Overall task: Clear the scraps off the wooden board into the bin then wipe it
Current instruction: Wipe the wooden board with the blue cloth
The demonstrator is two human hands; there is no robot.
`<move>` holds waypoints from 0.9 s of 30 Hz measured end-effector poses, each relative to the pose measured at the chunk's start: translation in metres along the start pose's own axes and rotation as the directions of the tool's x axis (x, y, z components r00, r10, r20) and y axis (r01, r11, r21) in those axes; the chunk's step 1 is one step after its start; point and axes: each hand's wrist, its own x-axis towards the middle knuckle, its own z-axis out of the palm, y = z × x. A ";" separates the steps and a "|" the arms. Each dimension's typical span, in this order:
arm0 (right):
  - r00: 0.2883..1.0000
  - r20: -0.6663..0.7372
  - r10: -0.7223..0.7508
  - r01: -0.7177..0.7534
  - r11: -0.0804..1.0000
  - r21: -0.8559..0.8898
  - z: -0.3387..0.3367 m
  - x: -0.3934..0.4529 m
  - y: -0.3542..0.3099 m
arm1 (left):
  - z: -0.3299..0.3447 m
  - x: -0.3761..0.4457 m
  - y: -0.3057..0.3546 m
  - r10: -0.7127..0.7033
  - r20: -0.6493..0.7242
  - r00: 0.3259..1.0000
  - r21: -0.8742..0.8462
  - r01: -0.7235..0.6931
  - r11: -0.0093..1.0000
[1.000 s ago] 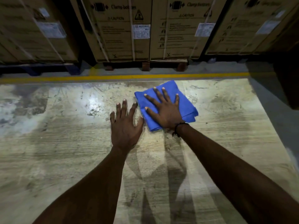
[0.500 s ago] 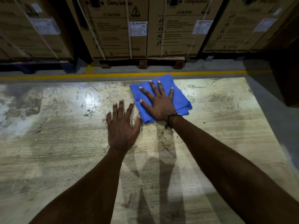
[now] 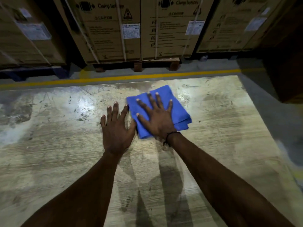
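A large, scratched wooden board point(image 3: 221, 128) fills the lower view, pale with darker worn patches. A folded blue cloth point(image 3: 178, 110) lies on it near the far edge, right of centre. My right hand point(image 3: 157, 117) presses flat on the cloth with fingers spread. My left hand point(image 3: 116, 128) rests flat on the bare board just left of the cloth, fingers straight. I see no scraps on the board and no bin in view.
Beyond the board's far edge runs a yellow floor line point(image 3: 131, 78). Behind it stand strapped cardboard boxes point(image 3: 111, 30) on pallets. A dark object point(image 3: 285, 63) stands at the right, beside the board's far right corner.
My right hand and the cloth have slid a little along the board's far part, first left, then slightly back. My left hand stays flat beside them.
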 end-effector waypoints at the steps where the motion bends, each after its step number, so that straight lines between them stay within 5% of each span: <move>1: 0.998 -0.007 -0.064 0.064 0.998 -0.006 0.000 -0.011 0.004 | 0.001 0.000 0.000 0.003 -0.004 1.000 -0.004 -0.003 1.000; 3: 0.999 -0.029 -0.041 0.040 0.999 -0.010 -0.005 -0.017 0.032 | 0.000 -0.002 0.000 0.004 -0.006 1.000 -0.014 -0.004 1.000; 9: 0.909 0.021 0.417 -0.418 0.908 0.037 -0.041 0.024 0.127 | 0.000 -0.003 0.000 0.009 -0.003 1.000 -0.048 -0.009 0.999; 12: 0.921 -0.017 0.389 -0.388 0.921 0.027 -0.029 0.011 0.096 | -0.001 -0.002 0.001 0.011 -0.010 1.000 -0.046 -0.011 0.999; 19: 0.999 -0.034 -0.034 0.032 0.998 -0.057 -0.004 -0.090 0.004 | 0.003 -0.001 -0.003 0.036 -0.014 0.999 -0.009 -0.036 0.999; 27: 0.930 -0.010 0.369 -0.368 0.929 0.025 -0.030 0.003 0.086 | 0.003 0.000 -0.002 0.016 0.004 1.000 -0.026 -0.016 1.000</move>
